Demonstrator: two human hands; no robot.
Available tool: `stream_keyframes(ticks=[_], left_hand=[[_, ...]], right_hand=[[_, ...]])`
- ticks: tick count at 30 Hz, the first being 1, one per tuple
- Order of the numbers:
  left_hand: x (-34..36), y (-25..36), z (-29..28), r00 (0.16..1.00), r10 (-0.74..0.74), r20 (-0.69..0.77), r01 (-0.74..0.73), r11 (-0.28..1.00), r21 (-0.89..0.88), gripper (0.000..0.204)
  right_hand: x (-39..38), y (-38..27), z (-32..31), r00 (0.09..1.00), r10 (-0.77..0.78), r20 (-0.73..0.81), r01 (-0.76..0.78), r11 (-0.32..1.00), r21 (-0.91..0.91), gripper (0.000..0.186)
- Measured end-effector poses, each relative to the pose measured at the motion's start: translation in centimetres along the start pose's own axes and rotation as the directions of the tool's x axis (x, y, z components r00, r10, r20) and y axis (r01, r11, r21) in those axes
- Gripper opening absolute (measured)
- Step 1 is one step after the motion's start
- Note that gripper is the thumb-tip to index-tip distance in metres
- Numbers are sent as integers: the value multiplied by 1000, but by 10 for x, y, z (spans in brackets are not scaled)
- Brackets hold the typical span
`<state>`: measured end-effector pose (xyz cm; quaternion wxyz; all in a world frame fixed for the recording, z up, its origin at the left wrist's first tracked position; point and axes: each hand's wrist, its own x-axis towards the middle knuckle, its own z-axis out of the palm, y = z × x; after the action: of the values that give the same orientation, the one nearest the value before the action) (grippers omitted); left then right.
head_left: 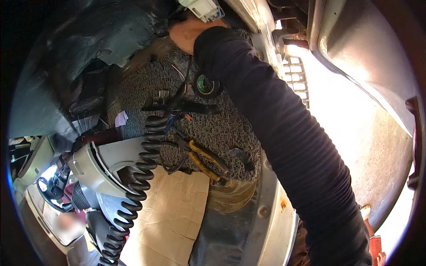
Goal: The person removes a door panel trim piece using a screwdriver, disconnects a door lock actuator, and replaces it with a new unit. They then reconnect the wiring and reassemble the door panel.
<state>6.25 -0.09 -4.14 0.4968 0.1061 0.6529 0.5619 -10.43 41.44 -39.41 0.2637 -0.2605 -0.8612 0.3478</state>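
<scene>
My right hand (186, 35), below a long black sleeve, reaches up beside a white plastic part (199, 8) at the top; its fingers are hidden. My left hand is out of view. Below the right hand, a roll of black tape (214, 91) with a green core lies on a grey looped mat (222, 133). Loose wires (188, 73) and yellow-black pliers (206, 155) lie on the mat. A black coiled cable (146, 166) runs down over grey plastic trim (91, 166).
A cardboard sheet (168, 213) covers the lower middle floor. A metal door sill (275, 199) and bright doorway are at right. A person (66, 226) appears at lower left inside the vehicle. Part of another person, a hand (380, 258), shows at the bottom right edge.
</scene>
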Motion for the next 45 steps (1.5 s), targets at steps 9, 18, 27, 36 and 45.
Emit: stream_keyframes(ticks=[9,18,27,36,45], left_hand=[[3,-11,19,999,21,-42,-20,999,32,35],[0,-27,71,969,-109,222,52,968,247,44],[35,-34,211,786,201,585,-164,980,-116,60],[53,-28,241,541,52,839,-316,937,146,53],[-29,116,253,253,423,870,-673,723,-155,19]], right_hand=[[-133,-46,-48,877,377,-297,-232,875,426,47],[-361,-233,-339,903,223,367,-410,703,581,24],[-376,-318,-457,949,316,11,-287,875,-391,28],[-385,-301,-482,942,49,-331,-279,659,-698,16],[-413,-293,-521,810,-134,-572,-455,472,-755,26]])
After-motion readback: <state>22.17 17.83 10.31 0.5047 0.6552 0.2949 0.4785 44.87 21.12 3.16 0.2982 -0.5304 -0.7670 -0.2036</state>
